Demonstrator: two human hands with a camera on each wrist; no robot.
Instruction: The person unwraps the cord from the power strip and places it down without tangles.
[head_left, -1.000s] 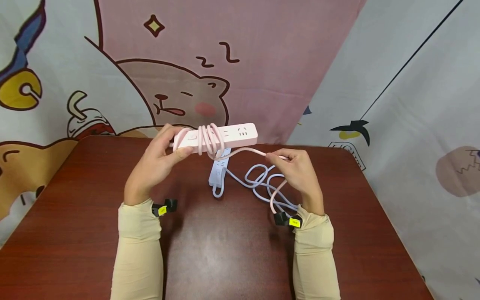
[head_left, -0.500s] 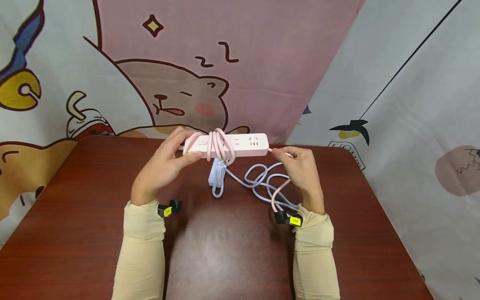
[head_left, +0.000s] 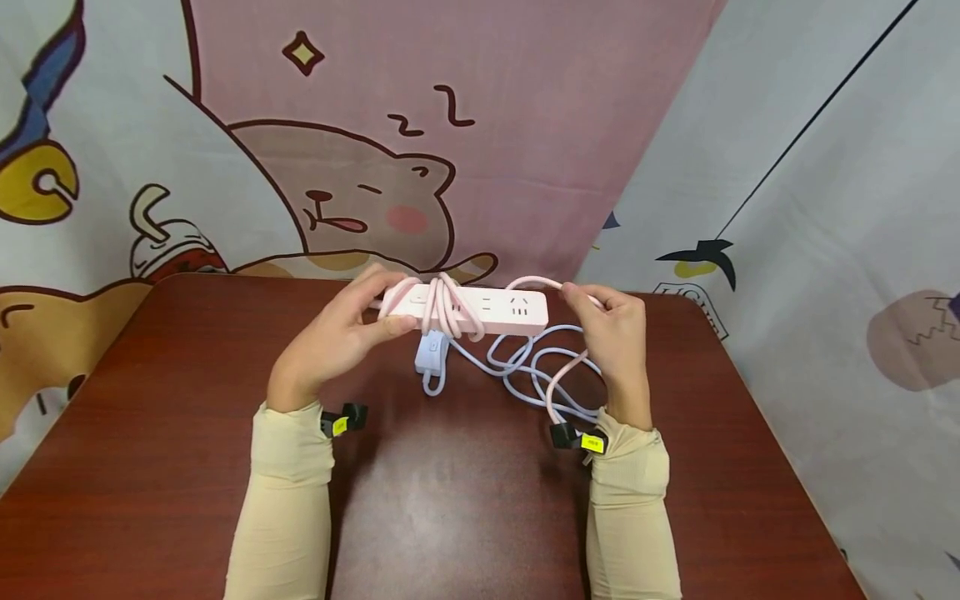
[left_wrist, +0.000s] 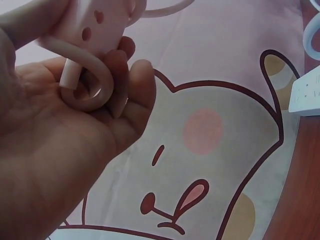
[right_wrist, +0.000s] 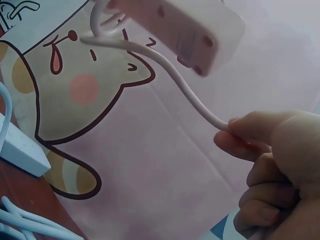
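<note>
A pink power strip (head_left: 495,310) hangs in the air over the far part of the table, its socket face toward the head camera. Its own pink cord (head_left: 442,307) is wound around it in several turns near the switch end. My left hand (head_left: 337,337) grips that end, thumb in front; in the left wrist view a loop of cord (left_wrist: 102,82) curls against the fingers. With thumb and forefinger my right hand (head_left: 613,337) pinches the free stretch of cord (right_wrist: 185,90), which runs from behind the strip. More pink cord hangs below the right hand.
A second power strip, pale blue-white (head_left: 431,354), lies on the brown table (head_left: 450,500) beneath the pink one. Its pale blue cord (head_left: 517,367) spreads in loose loops to the right. A printed curtain (head_left: 540,125) stands behind the table's far edge.
The left hand has moved the pink strip rightward and down, closer to the right hand. The cord stretch went from in front of the strip to behind it. The right hand keeps its pinch.
</note>
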